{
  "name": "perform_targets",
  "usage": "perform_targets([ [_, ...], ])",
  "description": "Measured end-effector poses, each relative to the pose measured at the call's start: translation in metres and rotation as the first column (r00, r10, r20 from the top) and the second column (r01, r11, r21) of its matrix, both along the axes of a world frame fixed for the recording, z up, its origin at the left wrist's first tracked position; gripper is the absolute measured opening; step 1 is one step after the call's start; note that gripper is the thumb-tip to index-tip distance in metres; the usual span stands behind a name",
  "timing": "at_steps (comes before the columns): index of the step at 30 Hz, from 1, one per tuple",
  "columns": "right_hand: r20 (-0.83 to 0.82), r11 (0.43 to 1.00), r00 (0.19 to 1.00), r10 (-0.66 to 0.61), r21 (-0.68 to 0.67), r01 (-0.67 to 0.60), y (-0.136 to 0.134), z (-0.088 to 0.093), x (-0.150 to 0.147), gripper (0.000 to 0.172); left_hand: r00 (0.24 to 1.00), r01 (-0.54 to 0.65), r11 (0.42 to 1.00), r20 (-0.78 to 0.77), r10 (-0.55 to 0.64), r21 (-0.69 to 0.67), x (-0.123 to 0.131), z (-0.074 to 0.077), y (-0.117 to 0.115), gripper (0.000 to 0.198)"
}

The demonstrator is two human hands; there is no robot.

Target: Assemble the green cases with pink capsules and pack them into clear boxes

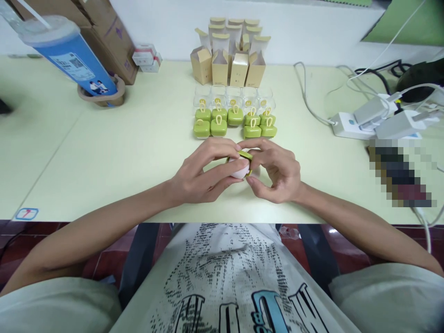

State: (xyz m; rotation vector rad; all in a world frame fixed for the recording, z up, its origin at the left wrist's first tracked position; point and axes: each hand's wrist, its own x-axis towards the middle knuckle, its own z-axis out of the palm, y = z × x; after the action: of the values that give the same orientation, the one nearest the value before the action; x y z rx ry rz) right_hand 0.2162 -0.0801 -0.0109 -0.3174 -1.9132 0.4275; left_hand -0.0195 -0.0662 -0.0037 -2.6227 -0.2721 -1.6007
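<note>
Between my hands, over the near part of the table, is a small rounded white case point(239, 172) with a green cover point(246, 155) partly around it. My left hand point(208, 171) grips the white case from the left, fingers across its front and top. From the right, the bent fingers of my right hand point(275, 169) press on the green cover's edge, with the thumb below. Just beyond my hands stand several small green cases point(235, 115) with cream loops on top, in two rows with a gap in the front one. Fingers hide part of the held case.
Behind the green cases are clear plastic holders point(234, 98) with yellow round stickers, then several open cardboard boxes point(220, 67). A blue cup point(78, 60) stands at left beside brown cartons point(111, 41). At right lie a power strip point(350, 126), chargers and cables.
</note>
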Motion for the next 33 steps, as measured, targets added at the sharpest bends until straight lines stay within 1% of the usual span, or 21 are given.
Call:
perform_targets([
  [4, 0.018, 0.999, 0.999, -0.033, 0.004, 0.033, -0.002, -0.001, -0.001, 0.025, 1.000, 0.014, 1.000, -0.001, -0.014, -0.013, 0.000, 0.000, 0.002, 0.032],
  [6, 0.027, 1.000, 0.999, -0.022, -0.006, 0.022, -0.003, -0.002, -0.001, 0.029, 1.000, 0.010, 1.000, 0.000, -0.010, -0.012, -0.002, -0.002, 0.004, 0.035],
  [7, 0.030, 1.000, 1.000, -0.005, -0.019, 0.006, -0.003, -0.002, 0.000, 0.035, 1.000, 0.004, 1.000, 0.008, -0.004, -0.016, -0.003, -0.004, 0.005, 0.037],
  [9, 0.033, 0.997, 0.999, 0.029, -0.070, -0.026, -0.004, -0.003, 0.001, 0.056, 0.999, -0.007, 0.999, 0.046, 0.009, -0.036, -0.005, -0.007, 0.007, 0.042],
  [10, 0.043, 0.994, 0.999, 0.031, -0.107, -0.026, -0.004, -0.003, 0.001, 0.066, 0.998, -0.008, 0.998, 0.068, 0.012, -0.061, -0.006, -0.008, 0.008, 0.045],
  [11, 0.060, 0.991, 0.998, 0.019, -0.132, -0.011, -0.004, -0.003, 0.001, 0.071, 0.996, -0.007, 0.995, 0.085, 0.015, -0.097, -0.007, -0.009, 0.008, 0.046],
  [12, 0.082, 0.990, 0.997, -0.004, -0.141, 0.016, -0.004, -0.002, 0.002, 0.070, 0.995, -0.008, 0.991, 0.094, 0.021, -0.137, -0.007, -0.009, 0.008, 0.046],
  [13, 0.105, 0.990, 0.994, -0.035, -0.135, 0.050, -0.004, -0.002, 0.002, 0.066, 0.995, -0.017, 0.983, 0.089, 0.033, -0.180, -0.007, -0.009, 0.007, 0.045],
  [16, 0.140, 0.982, 0.982, -0.129, -0.118, 0.146, 0.000, 0.001, 0.006, 0.051, 0.997, -0.066, 0.951, 0.010, 0.072, -0.303, -0.006, -0.005, 0.003, 0.040],
  [18, 0.128, 0.958, 0.968, -0.215, -0.167, 0.235, 0.006, 0.004, 0.012, 0.050, 0.998, -0.059, 0.936, -0.026, 0.053, -0.347, -0.005, -0.002, 0.000, 0.036],
  [21, 0.068, 0.886, 0.913, -0.402, -0.221, 0.407, 0.019, 0.009, 0.030, 0.051, 0.999, -0.025, 0.943, -0.049, 0.009, -0.332, -0.005, -0.001, -0.003, 0.022],
  [23, 0.057, 0.846, 0.879, -0.474, -0.246, 0.473, 0.028, 0.014, 0.042, 0.048, 0.999, -0.040, 0.959, -0.038, 0.031, -0.280, -0.006, -0.002, -0.002, 0.017],
  [25, 0.095, 0.836, 0.871, -0.481, -0.250, 0.489, 0.033, 0.018, 0.049, 0.045, 0.996, -0.078, 0.965, 0.020, 0.086, -0.249, -0.009, -0.004, 0.003, 0.021],
  [26, 0.129, 0.837, 0.870, -0.476, -0.237, 0.493, 0.034, 0.020, 0.050, 0.045, 0.992, -0.103, 0.962, 0.049, 0.119, -0.254, -0.011, -0.004, 0.006, 0.023],
  [28, 0.192, 0.850, 0.867, -0.459, -0.189, 0.492, 0.034, 0.022, 0.048, 0.049, 0.983, -0.137, 0.944, 0.076, 0.167, -0.300, -0.014, -0.005, 0.012, 0.029],
  [29, 0.217, 0.858, 0.866, -0.450, -0.162, 0.487, 0.033, 0.022, 0.044, 0.051, 0.983, -0.138, 0.933, 0.068, 0.170, -0.334, -0.016, -0.005, 0.015, 0.034],
  [31, 0.256, 0.884, 0.879, -0.404, -0.137, 0.446, 0.030, 0.023, 0.034, 0.051, 0.992, -0.103, 0.912, 0.031, 0.125, -0.396, -0.017, -0.005, 0.017, 0.052],
  [33, 0.255, 0.913, 0.908, -0.333, -0.152, 0.377, 0.028, 0.024, 0.025, 0.049, 0.999, -0.043, 0.904, -0.008, 0.044, -0.426, -0.016, -0.005, 0.015, 0.072],
])
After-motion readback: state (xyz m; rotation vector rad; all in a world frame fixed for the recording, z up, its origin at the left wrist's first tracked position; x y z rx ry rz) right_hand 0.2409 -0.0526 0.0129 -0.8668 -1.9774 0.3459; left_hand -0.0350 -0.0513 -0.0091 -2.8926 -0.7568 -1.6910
